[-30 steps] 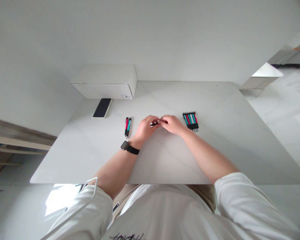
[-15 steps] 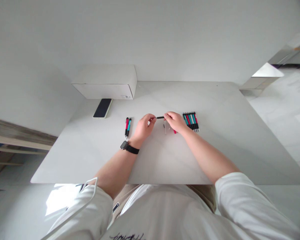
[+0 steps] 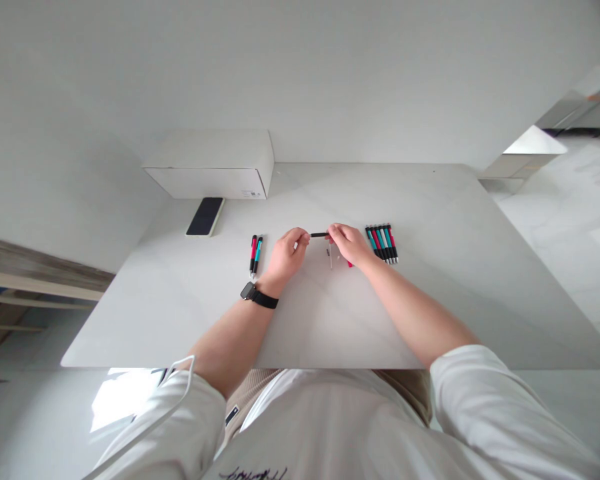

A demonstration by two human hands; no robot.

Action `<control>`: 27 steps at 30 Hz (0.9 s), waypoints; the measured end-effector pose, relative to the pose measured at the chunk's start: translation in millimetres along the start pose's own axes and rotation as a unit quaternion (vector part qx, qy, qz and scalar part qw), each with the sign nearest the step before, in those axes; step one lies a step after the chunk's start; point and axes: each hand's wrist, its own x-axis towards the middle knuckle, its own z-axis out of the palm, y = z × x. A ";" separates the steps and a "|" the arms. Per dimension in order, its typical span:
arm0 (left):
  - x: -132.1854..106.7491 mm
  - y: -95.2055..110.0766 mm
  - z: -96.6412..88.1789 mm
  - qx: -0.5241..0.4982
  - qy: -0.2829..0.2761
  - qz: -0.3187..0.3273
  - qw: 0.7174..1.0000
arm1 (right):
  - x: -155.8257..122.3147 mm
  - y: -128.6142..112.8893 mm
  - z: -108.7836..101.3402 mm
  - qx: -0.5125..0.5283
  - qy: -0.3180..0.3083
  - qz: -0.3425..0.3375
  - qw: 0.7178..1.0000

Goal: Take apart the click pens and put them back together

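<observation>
Two hands of mine meet over the middle of the white table (image 3: 410, 313), and one black pen part (image 3: 319, 235) is held level between them. With my left hand (image 3: 286, 255) I pinch its left end, the fingers closed on it; with my right hand (image 3: 350, 245) I clamp its right end between thumb and fingertips. On the near side of these right fingers lie a thin refill (image 3: 331, 259), a small dark piece (image 3: 329, 253) and a red piece (image 3: 350, 264), which my hand partly covers. At left, two pens (image 3: 258, 251) lie side by side; at right, a row of pens (image 3: 381, 243). Far left, a phone (image 3: 205, 217) rests before a white box (image 3: 207, 181).
</observation>
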 end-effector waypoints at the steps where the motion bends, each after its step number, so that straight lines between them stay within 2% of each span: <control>1: -0.1 0.1 0.1 0.000 0.001 0.001 1.000 | 0.0 0.4 0.0 -0.006 -0.003 0.002 1.000; 4: -0.2 0.9 -0.6 0.001 0.002 -0.003 1.000 | -0.5 0.2 1.0 -0.004 -0.002 -0.013 1.000; 7: 0.0 2.0 -2.0 -0.005 0.007 0.000 1.000 | -1.2 -0.6 2.8 0.041 0.017 -0.037 0.998; 15: -0.2 2.9 -1.6 -0.004 0.006 0.000 1.000 | -3.8 -2.5 1.8 0.024 -0.005 -0.003 1.000; 22: -0.3 2.8 -3.0 0.008 0.008 -0.023 1.000 | -0.2 -1.1 5.2 0.064 0.073 -0.074 0.993; 27: -0.5 2.2 -6.0 0.115 -0.009 -0.053 0.992 | 3.7 5.7 5.7 0.071 0.104 -0.069 0.990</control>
